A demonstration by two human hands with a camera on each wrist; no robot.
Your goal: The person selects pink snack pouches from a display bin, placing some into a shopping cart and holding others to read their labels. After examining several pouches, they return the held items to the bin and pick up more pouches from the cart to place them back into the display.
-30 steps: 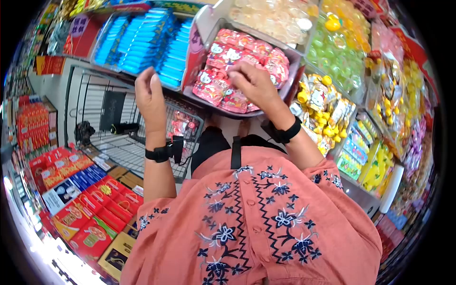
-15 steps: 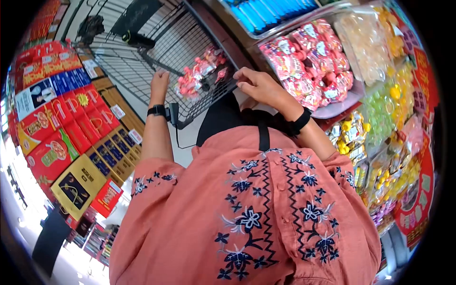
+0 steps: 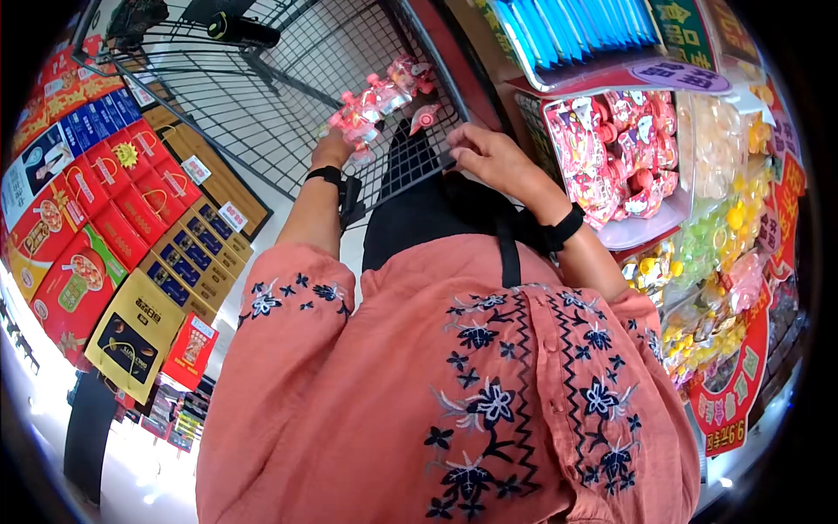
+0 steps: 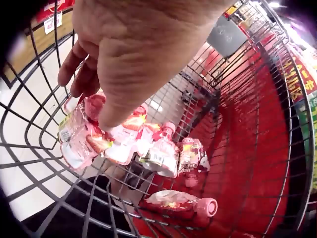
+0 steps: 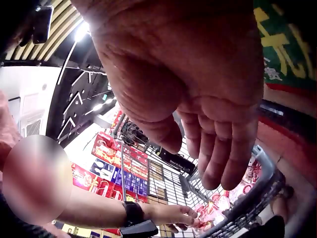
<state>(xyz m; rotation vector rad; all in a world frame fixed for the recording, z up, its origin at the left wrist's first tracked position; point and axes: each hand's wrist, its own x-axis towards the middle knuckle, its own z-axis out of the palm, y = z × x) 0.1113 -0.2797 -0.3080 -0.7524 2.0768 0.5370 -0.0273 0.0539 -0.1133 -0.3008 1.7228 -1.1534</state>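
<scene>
Over the near-left corner of the wire cart (image 3: 288, 188), the left hand (image 3: 333, 150) reaches in at pink-capped pouches (image 3: 358, 118). In the left wrist view this hand (image 4: 133, 54) has its thumb and bent fingers right above a pouch (image 4: 81, 141); whether they touch it is partly hidden. Several pouches lie in a row on the cart's wires, and one pouch (image 4: 173, 201) lies apart on its side. Beside the cart's right edge hangs the right hand (image 3: 493, 162), empty. The right wrist view shows its palm (image 5: 183, 74) with loosely extended fingers.
Right of the cart stands a bin of pink wrapped packs (image 3: 611, 157), with blue packets (image 3: 576, 31) behind it and clear jelly cups (image 3: 711, 144) alongside. Red gift boxes (image 3: 118, 214) are stacked at the left. A black item (image 3: 243, 31) lies at the cart's far end.
The view has turned from the candy bins towards the cart. The left hand has moved right and down to the pouches. The right hand has left the pink packs and hovers beside the cart.
</scene>
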